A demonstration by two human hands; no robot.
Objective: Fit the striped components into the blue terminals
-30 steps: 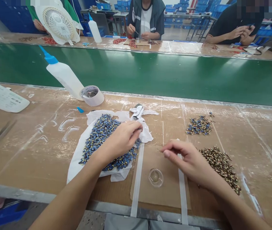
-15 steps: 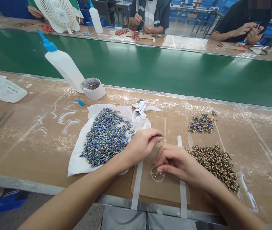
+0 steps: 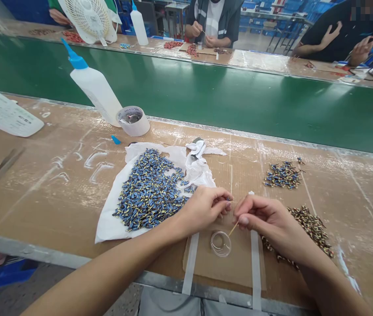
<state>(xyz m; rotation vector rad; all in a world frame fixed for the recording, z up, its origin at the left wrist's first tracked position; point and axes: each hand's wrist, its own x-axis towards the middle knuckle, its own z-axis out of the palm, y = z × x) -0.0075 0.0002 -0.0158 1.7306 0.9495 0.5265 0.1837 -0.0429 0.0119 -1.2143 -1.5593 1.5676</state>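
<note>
My left hand [image 3: 206, 205] is closed in a pinch on a small blue piece [image 3: 228, 199], mostly hidden by the fingertips. Facing it, my right hand [image 3: 265, 216] grips a thin wooden stick [image 3: 234, 228], whose lower end slants down by the rim of a small clear plastic cup [image 3: 222, 254]. The cup stands on a cardboard pad [image 3: 219, 274] held with tape strips. Left of my hands, a heap of small blue-and-yellow pieces [image 3: 150, 188] lies on a white sheet [image 3: 107, 224]. Beyond my right wrist is a pile of dark-and-cream small pieces [image 3: 310, 226].
A smaller pile [image 3: 283, 174] sits farther back on the right. Behind the sheet are crumpled white tissue [image 3: 199, 169], a tape roll [image 3: 137, 127] and a blue-tipped bottle [image 3: 96, 94]. Tweezers [image 3: 6, 166] lie far left. Several people work across the green belt [image 3: 206, 94].
My right hand has lifted from the cup and moved up and right with the stick, which now shows. My left hand keeps its pinch near it. The view has shifted slightly.
</note>
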